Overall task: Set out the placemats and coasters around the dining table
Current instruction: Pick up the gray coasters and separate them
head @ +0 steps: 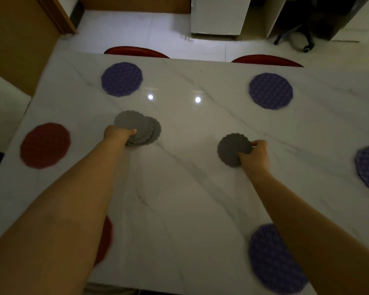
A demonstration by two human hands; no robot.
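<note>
Coasters (136, 127) grey, round, scalloped; stack fanned, left hand (117, 133) gripping.

Glossy veined marble-look table (179, 188); matt grey rubbery scalloped coasters (136, 126) in left hand (117, 133); bumpy textured purple placemat (271, 90) beyond right hand (255, 155).

In the dim room, a glossy white marble-veined dining table (179, 188) mirrors two bright light spots (150, 96), and beyond its far edge a left red chair back (136, 51) and a right red chair back (266, 60) stand on the pale tiled floor (136, 28), before a white cabinet (219, 15), a black castor chair base (296, 37) and brown wooden panelling (15, 39).
</note>
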